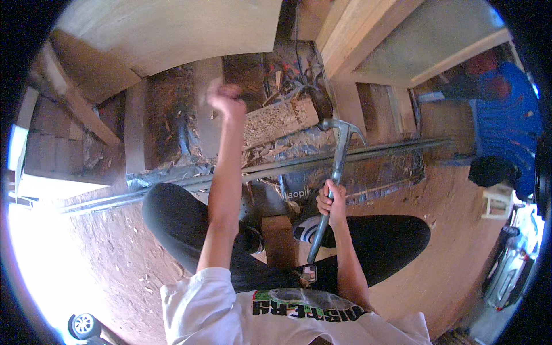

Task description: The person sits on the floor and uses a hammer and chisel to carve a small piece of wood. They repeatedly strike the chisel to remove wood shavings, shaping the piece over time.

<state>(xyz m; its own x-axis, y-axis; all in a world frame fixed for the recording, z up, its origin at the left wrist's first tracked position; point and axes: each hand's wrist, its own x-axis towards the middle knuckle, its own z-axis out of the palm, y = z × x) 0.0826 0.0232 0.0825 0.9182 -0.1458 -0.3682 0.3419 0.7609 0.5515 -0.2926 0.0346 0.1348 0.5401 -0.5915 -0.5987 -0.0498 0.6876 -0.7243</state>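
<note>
My right hand [331,198] grips the blue-grey handle of a claw hammer [347,138], its steel head raised at the top, beside the right end of a pale, rough-faced wooden block [280,122]. My left hand [225,99] is raised over the upper left of that block, beside a pale upright board [210,141]; it is smeared by motion, so its fingers cannot be made out. Wood chips [254,154] and dark scraps lie round the block, along long metal rails [385,150] that cross in front of my bent legs.
A co-worker in blue [500,121] is at the right. Large panels and wooden frames [368,26] stand ahead, with stairs [60,144] at the left. Reddish earth floor [100,241] surrounds me. A car [512,264] shows at the far right, a wheel [83,326] at lower left.
</note>
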